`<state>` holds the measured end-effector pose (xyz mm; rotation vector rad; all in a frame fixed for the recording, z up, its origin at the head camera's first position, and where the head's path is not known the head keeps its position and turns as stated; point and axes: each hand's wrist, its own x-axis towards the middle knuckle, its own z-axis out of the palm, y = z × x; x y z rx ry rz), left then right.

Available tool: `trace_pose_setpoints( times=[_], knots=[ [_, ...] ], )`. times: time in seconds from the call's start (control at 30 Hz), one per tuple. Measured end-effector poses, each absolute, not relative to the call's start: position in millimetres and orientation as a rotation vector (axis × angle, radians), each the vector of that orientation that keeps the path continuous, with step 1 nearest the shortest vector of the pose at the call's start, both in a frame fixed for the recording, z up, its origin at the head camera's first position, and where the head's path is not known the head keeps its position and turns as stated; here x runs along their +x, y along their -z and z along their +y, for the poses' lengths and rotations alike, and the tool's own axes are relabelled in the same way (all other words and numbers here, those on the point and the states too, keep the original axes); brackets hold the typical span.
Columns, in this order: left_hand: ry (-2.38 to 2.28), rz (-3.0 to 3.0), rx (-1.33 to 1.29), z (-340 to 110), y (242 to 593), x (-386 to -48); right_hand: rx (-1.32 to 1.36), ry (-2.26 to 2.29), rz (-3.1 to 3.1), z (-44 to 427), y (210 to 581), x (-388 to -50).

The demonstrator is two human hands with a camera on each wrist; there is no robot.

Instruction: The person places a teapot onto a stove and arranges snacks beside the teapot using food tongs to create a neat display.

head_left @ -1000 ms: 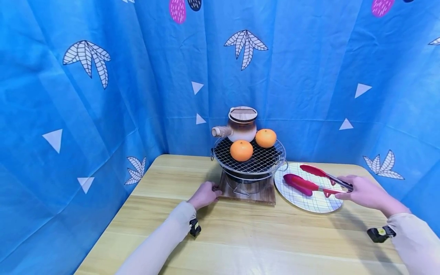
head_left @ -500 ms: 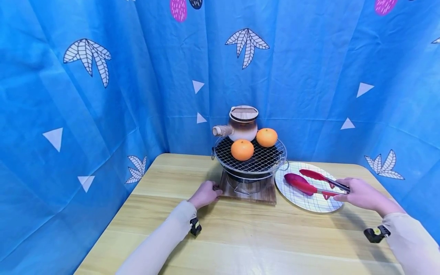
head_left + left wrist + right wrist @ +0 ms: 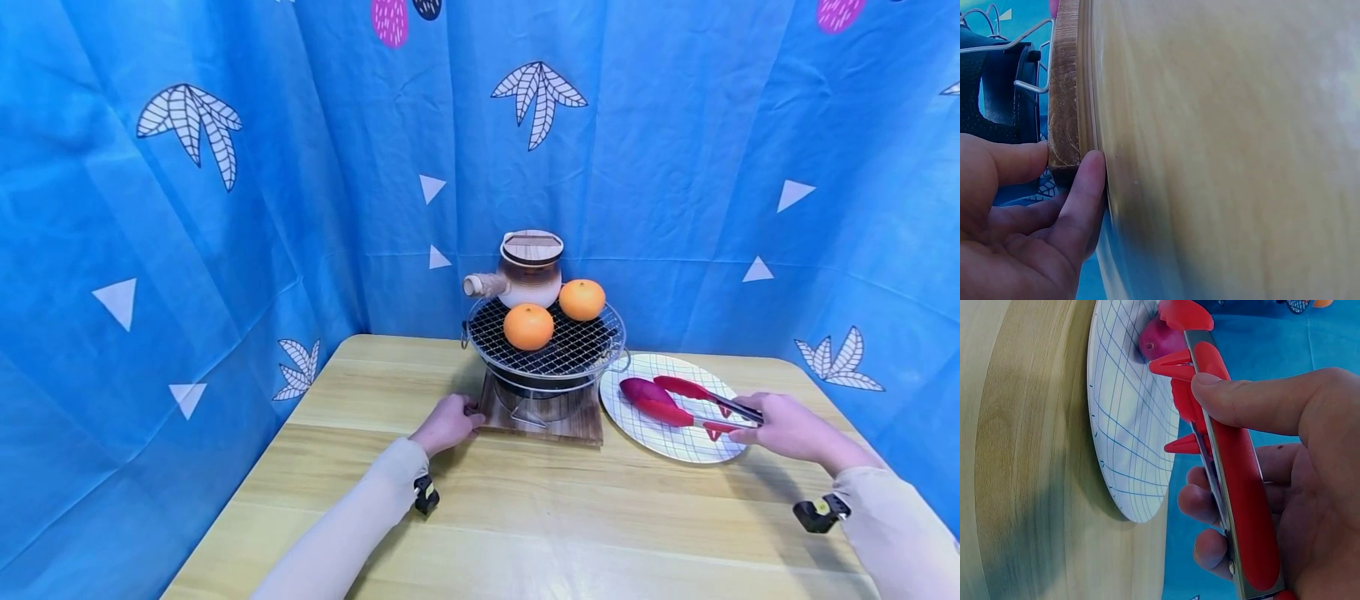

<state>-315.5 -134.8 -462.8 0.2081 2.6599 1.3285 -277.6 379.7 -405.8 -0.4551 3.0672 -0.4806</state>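
Observation:
My right hand (image 3: 787,427) grips red-and-steel tongs (image 3: 1244,506), thumb along one red handle and fingers curled round the other side. The tongs' red tips lie either side of a purple, elongated, sweet-potato-like vegetable (image 3: 636,389); whether both touch it cannot be told. That vegetable lies on a white plate (image 3: 693,452) with a blue-line grid. My left hand (image 3: 446,427) pinches the front left corner of a brown wooden board (image 3: 1064,100) between thumb and fingers. On this board stands a round black grill (image 3: 536,385) with a wire mesh top.
Two oranges (image 3: 528,327) and a clay pot (image 3: 529,283) with a wooden lid sit on the mesh. The pot's handle juts left. A wire loop sticks out beside the plate. Blue curtain (image 3: 660,183) encloses the back and sides of the wooden table (image 3: 525,517).
The tongs' tips have moved down and closer together around the purple vegetable. My right hand has shifted slightly left. My left hand stays at the board's corner.

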Motion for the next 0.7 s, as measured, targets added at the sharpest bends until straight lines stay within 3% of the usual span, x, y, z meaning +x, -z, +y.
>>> trace_pose_setpoints(
  times=[0.7],
  knots=[
    [-1.355,2.653,0.226,-135.3,465.0,-315.6,-0.450,0.506,3.042,378.8,402.7,-275.2]
  ],
)
